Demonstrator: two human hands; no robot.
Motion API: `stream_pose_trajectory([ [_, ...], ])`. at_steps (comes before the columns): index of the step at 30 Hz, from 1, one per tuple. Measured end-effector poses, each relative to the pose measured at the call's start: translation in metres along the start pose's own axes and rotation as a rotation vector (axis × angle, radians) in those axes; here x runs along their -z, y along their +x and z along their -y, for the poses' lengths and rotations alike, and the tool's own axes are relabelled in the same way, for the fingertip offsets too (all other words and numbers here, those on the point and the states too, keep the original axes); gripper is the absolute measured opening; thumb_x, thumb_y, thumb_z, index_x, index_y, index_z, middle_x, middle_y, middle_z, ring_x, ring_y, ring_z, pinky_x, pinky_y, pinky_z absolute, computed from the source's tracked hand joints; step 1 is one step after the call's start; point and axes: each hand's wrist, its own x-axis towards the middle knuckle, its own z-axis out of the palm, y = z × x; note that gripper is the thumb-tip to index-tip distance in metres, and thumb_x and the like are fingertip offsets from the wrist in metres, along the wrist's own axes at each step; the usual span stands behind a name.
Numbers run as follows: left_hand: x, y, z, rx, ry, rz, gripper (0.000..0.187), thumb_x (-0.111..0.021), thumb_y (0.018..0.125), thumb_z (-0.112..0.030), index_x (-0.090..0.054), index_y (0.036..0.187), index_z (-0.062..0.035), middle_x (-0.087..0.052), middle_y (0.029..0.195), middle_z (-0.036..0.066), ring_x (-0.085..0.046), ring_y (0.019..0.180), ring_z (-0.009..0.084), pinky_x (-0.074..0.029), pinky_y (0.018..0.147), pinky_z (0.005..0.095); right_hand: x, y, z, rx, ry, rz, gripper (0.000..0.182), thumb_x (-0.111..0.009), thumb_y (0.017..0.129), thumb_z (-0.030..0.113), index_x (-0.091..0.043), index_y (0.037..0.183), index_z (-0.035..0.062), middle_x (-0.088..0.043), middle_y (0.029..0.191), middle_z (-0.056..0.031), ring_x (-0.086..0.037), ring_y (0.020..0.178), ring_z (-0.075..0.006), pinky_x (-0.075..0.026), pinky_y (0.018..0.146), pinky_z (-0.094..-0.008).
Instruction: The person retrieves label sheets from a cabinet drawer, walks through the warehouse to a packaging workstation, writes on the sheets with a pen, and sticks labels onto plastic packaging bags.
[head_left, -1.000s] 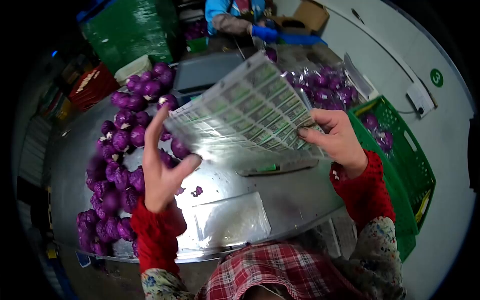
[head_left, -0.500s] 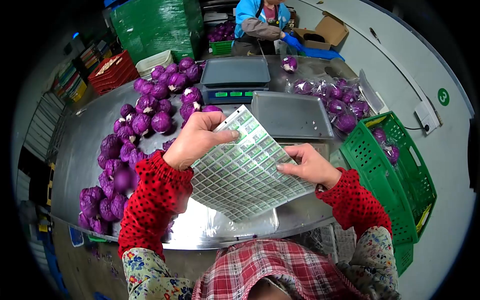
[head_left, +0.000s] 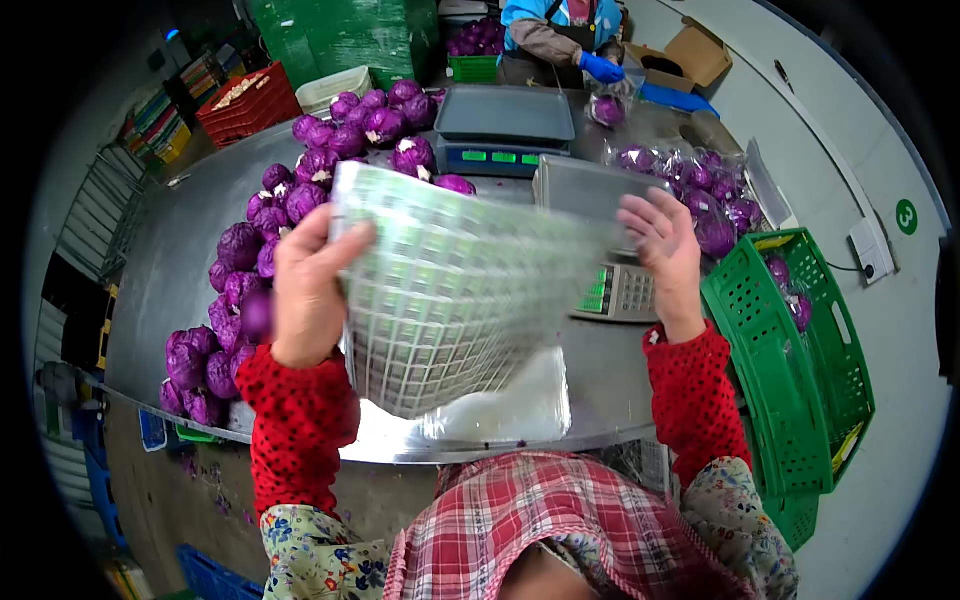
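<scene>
My left hand (head_left: 312, 292) pinches the left edge of a sheet of green-and-white labels (head_left: 450, 290), thumb in front. The sheet is bowed and blurred, held upright above the metal table (head_left: 160, 270). Just off its right edge is my right hand (head_left: 668, 245), fingers apart and holding nothing. Behind that hand is a weighing scale with a grey plate (head_left: 590, 185) and a keypad (head_left: 633, 292). Flat, shiny clear plastic (head_left: 510, 405) lies on the table below the sheet. Loose red cabbages (head_left: 240, 245) are piled to the left.
A second scale (head_left: 505, 115) stands further back. Wrapped cabbages (head_left: 715, 230) lie at right, beside a green crate (head_left: 770, 370) holding more. Across the table, a person in blue gloves (head_left: 602, 68) handles a bagged cabbage (head_left: 607, 110). A red crate (head_left: 250, 105) sits at far left.
My right hand has let go of the label sheet and moved up and right, its fingers spreading. My left hand has shifted left with the sheet, which has swung and curved.
</scene>
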Motion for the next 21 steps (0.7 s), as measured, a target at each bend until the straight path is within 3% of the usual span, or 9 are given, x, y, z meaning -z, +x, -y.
stream_pose_trajectory([
  [3,0.025,-0.017,0.026,-0.041,-0.312,-0.173,0.029,-0.056,0.092,-0.011,-0.056,0.118,0.0025,-0.066,0.107,0.010,-0.066,0.090,0.0164,-0.052,0.081,0.0294,-0.004,-0.039,-0.045,-0.543,0.494,-0.088,0.067,-0.069,0.080,0.013,-0.037,0.137,-0.0030,-0.055,0.125,-0.0177,-0.050,0.120,-0.0206,-0.043,0.098,-0.0337],
  [5,0.035,-0.031,0.057,0.007,-0.383,-0.260,0.030,-0.053,0.095,-0.012,-0.053,0.121,0.0012,-0.064,0.114,0.010,-0.063,0.101,0.0189,-0.048,0.091,0.0315,-0.031,-0.087,-0.111,-0.724,0.613,0.121,0.057,-0.064,0.084,0.010,-0.041,0.134,-0.0047,-0.054,0.127,-0.0165,-0.051,0.117,-0.0176,-0.043,0.095,-0.0324],
  [8,0.047,-0.062,0.109,0.104,-0.427,-0.464,0.030,-0.053,0.096,-0.017,-0.053,0.121,0.0001,-0.061,0.116,0.009,-0.059,0.103,0.0171,-0.045,0.092,0.0323,-0.082,-0.111,-0.107,-0.671,0.428,0.198,0.042,-0.069,0.083,0.010,-0.056,0.119,-0.0052,-0.062,0.113,-0.0111,-0.058,0.102,-0.0148,-0.046,0.090,-0.0312],
  [10,0.070,-0.090,0.129,0.086,-0.064,-0.602,0.037,-0.063,0.089,-0.010,-0.052,0.121,0.0032,-0.059,0.116,0.011,-0.056,0.106,0.0202,-0.041,0.096,0.0331,-0.083,-0.094,-0.092,-0.532,0.238,0.192,0.033,-0.077,0.079,0.014,-0.064,0.105,-0.0034,-0.068,0.097,-0.0061,-0.061,0.085,-0.0136,-0.049,0.083,-0.0304],
  [12,0.083,-0.106,0.128,-0.118,0.652,-0.776,0.054,-0.068,0.082,-0.002,-0.045,0.130,0.0064,-0.051,0.128,0.016,-0.049,0.118,0.0252,-0.034,0.104,0.0387,-0.066,-0.072,-0.073,-0.422,-0.110,0.465,0.032,-0.074,0.079,0.010,-0.063,0.107,-0.0021,-0.068,0.096,-0.0053,-0.062,0.085,-0.0128,-0.050,0.078,-0.0281],
  [14,0.047,-0.105,0.074,-0.409,0.889,-0.502,0.072,-0.074,0.074,-0.006,-0.039,0.137,0.0027,-0.041,0.141,0.017,-0.039,0.130,0.0293,-0.029,0.109,0.0413,-0.072,-0.059,-0.044,-0.383,-0.294,0.620,0.034,-0.075,0.078,0.011,-0.063,0.107,-0.0026,-0.068,0.094,-0.0061,-0.062,0.083,-0.0137,-0.050,0.076,-0.0286],
  [16,0.015,-0.093,0.032,-0.562,1.197,0.059,0.078,-0.080,0.065,-0.027,-0.048,0.131,-0.0006,-0.050,0.132,0.020,-0.043,0.128,0.0353,-0.032,0.107,0.0441,-0.096,-0.061,-0.024,-0.104,-0.436,0.990,0.038,-0.076,0.074,0.013,-0.061,0.105,-0.0031,-0.067,0.091,-0.0085,-0.062,0.080,-0.0165,-0.049,0.072,-0.0299],
  [19,-0.013,-0.090,0.027,-0.275,1.180,0.615,0.048,-0.079,0.067,-0.028,-0.065,0.103,0.0005,-0.066,0.094,0.019,-0.063,0.091,0.0341,-0.047,0.079,0.0411,-0.112,-0.076,-0.008,-0.029,-0.164,1.009,0.040,-0.075,0.068,0.015,-0.060,0.100,-0.0032,-0.065,0.089,-0.0132,-0.064,0.075,-0.0280,-0.049,0.071,-0.0392],
  [21,-0.022,-0.105,0.034,0.093,0.960,0.586,0.031,-0.078,0.070,-0.022,-0.067,0.085,0.0027,-0.061,0.066,0.017,-0.061,0.060,0.0322,-0.047,0.058,0.0400,-0.099,-0.080,0.001,-0.056,-0.142,1.072,0.039,-0.076,0.071,0.012,-0.057,0.103,-0.0026,-0.065,0.091,-0.0115,-0.063,0.078,-0.0216,-0.049,0.069,-0.0353],
])
